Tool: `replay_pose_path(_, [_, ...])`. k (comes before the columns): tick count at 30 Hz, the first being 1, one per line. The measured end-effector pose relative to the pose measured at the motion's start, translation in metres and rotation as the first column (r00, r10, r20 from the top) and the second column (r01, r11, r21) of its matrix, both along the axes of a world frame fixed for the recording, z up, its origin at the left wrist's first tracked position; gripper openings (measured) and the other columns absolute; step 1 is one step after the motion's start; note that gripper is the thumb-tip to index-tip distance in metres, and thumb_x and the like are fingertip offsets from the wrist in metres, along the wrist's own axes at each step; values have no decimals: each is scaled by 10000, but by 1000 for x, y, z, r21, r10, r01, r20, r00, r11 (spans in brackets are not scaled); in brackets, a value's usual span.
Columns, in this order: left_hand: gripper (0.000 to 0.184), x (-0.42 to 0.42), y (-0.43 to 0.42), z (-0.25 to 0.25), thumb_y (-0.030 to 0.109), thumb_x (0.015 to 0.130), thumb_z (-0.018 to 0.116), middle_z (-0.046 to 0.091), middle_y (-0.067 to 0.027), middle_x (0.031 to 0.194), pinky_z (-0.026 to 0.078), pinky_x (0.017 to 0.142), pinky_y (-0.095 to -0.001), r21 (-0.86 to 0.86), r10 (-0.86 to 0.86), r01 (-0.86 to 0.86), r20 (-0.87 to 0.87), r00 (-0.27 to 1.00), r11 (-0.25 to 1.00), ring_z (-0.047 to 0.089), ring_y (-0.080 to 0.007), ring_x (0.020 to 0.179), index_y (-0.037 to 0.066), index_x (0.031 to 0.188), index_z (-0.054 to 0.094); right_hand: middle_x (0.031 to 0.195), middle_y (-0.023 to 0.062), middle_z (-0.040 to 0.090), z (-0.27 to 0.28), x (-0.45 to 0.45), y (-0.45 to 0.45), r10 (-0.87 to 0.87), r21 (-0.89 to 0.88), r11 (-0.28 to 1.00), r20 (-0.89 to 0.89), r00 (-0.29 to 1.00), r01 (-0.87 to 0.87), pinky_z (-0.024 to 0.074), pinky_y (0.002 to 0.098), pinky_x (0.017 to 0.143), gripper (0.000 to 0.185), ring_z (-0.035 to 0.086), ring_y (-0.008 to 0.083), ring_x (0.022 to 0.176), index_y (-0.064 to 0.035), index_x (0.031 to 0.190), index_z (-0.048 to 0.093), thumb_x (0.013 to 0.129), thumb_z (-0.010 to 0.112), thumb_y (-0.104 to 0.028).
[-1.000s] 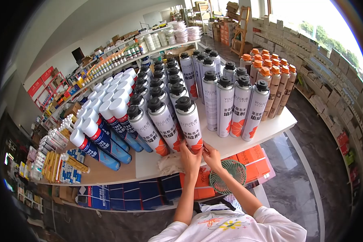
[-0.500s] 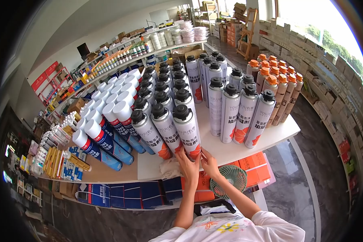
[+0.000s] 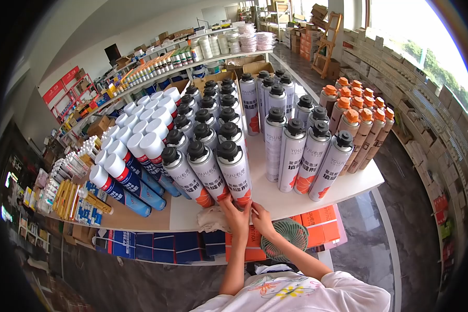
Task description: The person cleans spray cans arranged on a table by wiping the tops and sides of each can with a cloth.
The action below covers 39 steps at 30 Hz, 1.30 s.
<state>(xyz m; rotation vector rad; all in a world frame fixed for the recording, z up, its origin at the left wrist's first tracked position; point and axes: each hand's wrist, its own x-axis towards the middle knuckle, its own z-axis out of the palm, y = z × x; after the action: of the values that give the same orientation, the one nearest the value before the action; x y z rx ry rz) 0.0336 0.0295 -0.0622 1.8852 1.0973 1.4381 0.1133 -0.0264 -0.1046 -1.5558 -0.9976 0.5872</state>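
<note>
At the table's front edge stands a white foam can with a black cap and an orange print, the nearest in its column. My left hand grips the can's base from the front and left, thumb and fingers curled against it. At the lower right of the same can, my right hand has its fingers bent against the base; their tips are partly hidden. A crumpled pale cloth lies just left of my left hand. Similar black-capped cans stand in rows beside and behind.
Blue cans with white caps fill the left side of the white table. More foam cans and brown cans with orange caps stand to the right. A green basket and orange boxes sit below the edge.
The camera view has shifted slightly, so the table and cans appear a little lower and further left. Both hands stay at the base of the same can.
</note>
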Motion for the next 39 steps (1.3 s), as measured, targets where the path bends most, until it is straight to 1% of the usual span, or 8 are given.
replay_pose_path(5, [703, 4, 2, -10, 220, 779, 844, 466, -259, 1276, 422, 967, -515, 71, 38, -38, 10, 999, 997, 486, -468, 1195, -3, 1309, 439, 1283, 288, 590, 4, 2, -2, 41, 30, 999, -10, 999, -41, 473, 423, 1017, 486, 567, 432, 1214, 53, 1335, 517, 850, 503, 24])
replay_pose_path(7, [681, 5, 1, -6, 143, 762, 857, 466, -198, 1212, 498, 858, -446, 202, 105, -89, -68, 992, 975, 534, -363, 1091, -4, 1297, 461, 1302, 287, 575, 4, 1, -5, 34, 66, 997, 19, 999, -36, 463, 429, 1025, 494, 555, 436, 1225, 45, 1343, 512, 849, 512, 19])
replay_pose_path(15, [725, 1, 2, 3, 59, 758, 808, 439, -223, 1230, 526, 942, -442, 41, -39, 40, -29, 999, 998, 539, -393, 1147, -23, 1340, 384, 1330, 269, 570, -10, 7, -4, 64, 57, 996, 61, 996, -67, 485, 418, 1000, 511, 576, 396, 1225, 35, 1372, 492, 865, 546, 4])
replay_pose_path(17, [706, -6, -10, 15, 37, 769, 782, 451, -207, 1211, 521, 910, -420, 39, -31, 36, -123, 992, 999, 554, -346, 1110, -15, 1349, 383, 1338, 238, 588, -9, 11, -6, 137, 59, 990, -246, 960, -126, 535, 391, 945, 477, 597, 321, 1232, 7, 1383, 500, 908, 526, -7])
replay_pose_path(21, [664, -4, -49, 31, 25, 792, 752, 491, -183, 1156, 511, 873, -396, 47, 68, -63, -118, 991, 997, 569, -298, 1040, -4, 1354, 400, 1281, 207, 630, 11, 30, -25, 122, -27, 989, -409, 904, -145, 565, 356, 880, 418, 649, 283, 1165, 57, 1326, 520, 911, 522, 9])
replay_pose_path(24, [538, 11, -61, 33, -14, 800, 718, 557, -141, 1058, 543, 782, -347, 91, -111, 112, -23, 994, 990, 601, -245, 953, 9, 1286, 488, 1244, 194, 652, 9, 43, -34, 98, 5, 995, -400, 911, -105, 574, 333, 841, 375, 686, 248, 1070, 39, 1309, 535, 937, 510, -4])
replay_pose_path(31, [586, 58, -25, 33, 14, 846, 690, 503, -235, 1305, 528, 962, -396, 80, -341, 342, -25, 940, 936, 547, -339, 1213, -41, 1352, 399, 1158, 173, 687, 7, 56, -50, 45, 77, 997, -397, 917, -16, 605, 341, 802, 318, 708, 240, 982, 50, 1246, 556, 936, 494, 27])
replay_pose_path(39, [868, 109, 40, 42, -30, 739, 736, 380, -271, 1470, 312, 1158, -454, -30, -326, 326, -170, 930, 945, 379, -388, 1395, -50, 1466, 260, 1109, 166, 696, -20, 61, -75, 51, 96, 995, -484, 874, -5, 595, 336, 850, 276, 696, 221, 992, 62, 1204, 576, 945, 489, 28])
